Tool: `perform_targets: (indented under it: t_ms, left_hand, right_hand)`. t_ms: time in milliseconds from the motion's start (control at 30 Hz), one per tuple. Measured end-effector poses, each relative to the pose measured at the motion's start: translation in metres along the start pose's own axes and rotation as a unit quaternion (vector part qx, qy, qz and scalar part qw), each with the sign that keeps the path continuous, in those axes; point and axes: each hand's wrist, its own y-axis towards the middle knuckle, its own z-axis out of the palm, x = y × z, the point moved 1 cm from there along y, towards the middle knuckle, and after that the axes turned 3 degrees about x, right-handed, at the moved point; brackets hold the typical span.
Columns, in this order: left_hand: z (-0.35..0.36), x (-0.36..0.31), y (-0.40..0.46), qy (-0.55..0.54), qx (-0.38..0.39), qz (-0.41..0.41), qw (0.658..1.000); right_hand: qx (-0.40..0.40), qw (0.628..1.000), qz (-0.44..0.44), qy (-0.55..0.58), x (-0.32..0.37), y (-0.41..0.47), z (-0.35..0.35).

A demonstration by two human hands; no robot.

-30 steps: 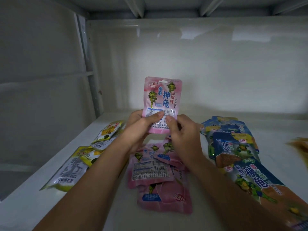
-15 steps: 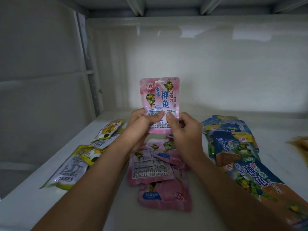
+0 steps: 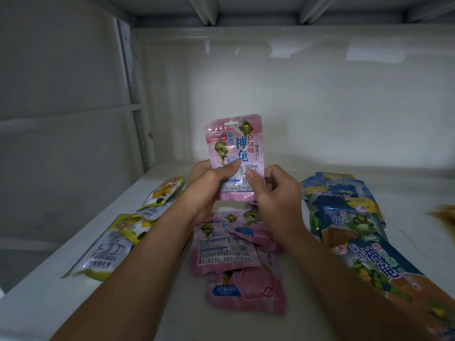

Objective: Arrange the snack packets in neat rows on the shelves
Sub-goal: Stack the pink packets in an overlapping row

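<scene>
A pink snack packet (image 3: 235, 146) with turtle figures stands upright above the white shelf (image 3: 172, 311). My left hand (image 3: 206, 188) grips its lower left part, thumb across the front. My right hand (image 3: 275, 195) pinches its lower right corner with the thumb on the front. Below my hands lies a loose pile of pink packets (image 3: 236, 264), some face down. Yellow packets (image 3: 128, 227) lie scattered at the left. Blue packets (image 3: 349, 217) overlap in a line at the right.
The shelf's white back wall (image 3: 320, 107) rises behind the held packet. A metal upright (image 3: 134, 94) stands at the back left corner. The underside of the shelf above (image 3: 246, 8) is close overhead. A blurred brown packet (image 3: 443, 215) lies at the far right edge.
The held pink packet has tilted slightly and shifted a little left. My right thumb has slid toward its lower right corner. The packets on the shelf have not moved.
</scene>
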Motion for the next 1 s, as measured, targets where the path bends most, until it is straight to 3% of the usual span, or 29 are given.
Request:
perform_targets:
  t_ms: [233,433,600,733,1000]
  left_hand:
    - [0.001,0.001,0.0,0.024,0.027,0.016,0.999]
    - [0.001,0.0,0.002,-0.03,-0.006,0.005,1.0]
    - [-0.002,-0.001,0.002,-0.027,-0.026,0.022,0.999]
    - [-0.001,0.001,0.001,0.006,-0.011,0.038,0.999]
    - [0.0,-0.005,0.0,-0.051,-0.047,0.022,0.997]
  right_hand:
    - [0.008,0.998,0.022,0.066,0.009,0.001,-0.002]
    - [-0.001,0.999,0.019,0.031,0.003,0.001,0.0]
    - [0.021,0.996,0.041,0.072,0.006,0.002,-0.001]
    - [0.026,0.977,0.11,0.179,0.012,0.007,-0.006]
    - [0.043,0.971,0.131,0.194,0.004,0.006,-0.002]
